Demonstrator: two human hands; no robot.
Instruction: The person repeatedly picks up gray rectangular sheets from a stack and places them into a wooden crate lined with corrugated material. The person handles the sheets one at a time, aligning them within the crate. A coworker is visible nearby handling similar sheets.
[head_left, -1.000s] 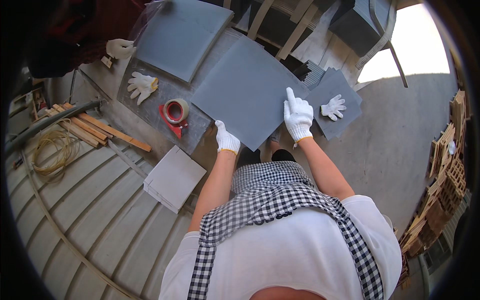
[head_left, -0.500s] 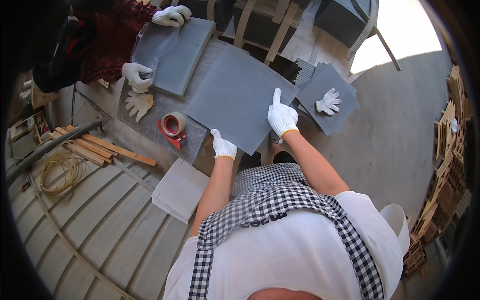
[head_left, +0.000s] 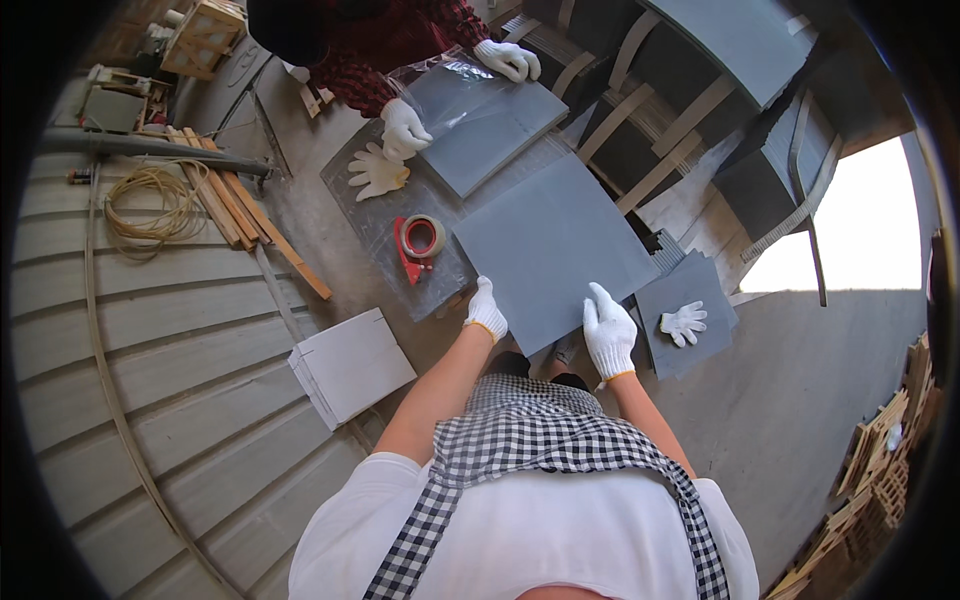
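Note:
In front of me a large square grey panel (head_left: 555,250) lies tilted across the near side of the work surface. At its near left corner, my left hand (head_left: 486,308), in a white knit glove, grips the edge with the thumb on top. My right hand (head_left: 610,335), gloved alike, holds the near right edge, thumb and a finger over the upper face; its other fingers are partly hidden. Just right of it, an empty white glove (head_left: 684,324) rests on smaller grey panels (head_left: 668,295). A red tape dispenser (head_left: 415,248) lies left of the large panel.
Across from me a co-worker's gloved hands (head_left: 508,60) hold clear plastic film over a stack of grey panels (head_left: 495,140). Another glove (head_left: 377,173) lies beside them. Strapped dark bundles (head_left: 650,130) stand at the back. A white box (head_left: 352,370) sits left of my arm, near wooden strips (head_left: 240,205).
My view has turned, shifting the scene. My right hand has moved from on top of the panel, finger extended, back to its near edge. My left hand keeps its corner.

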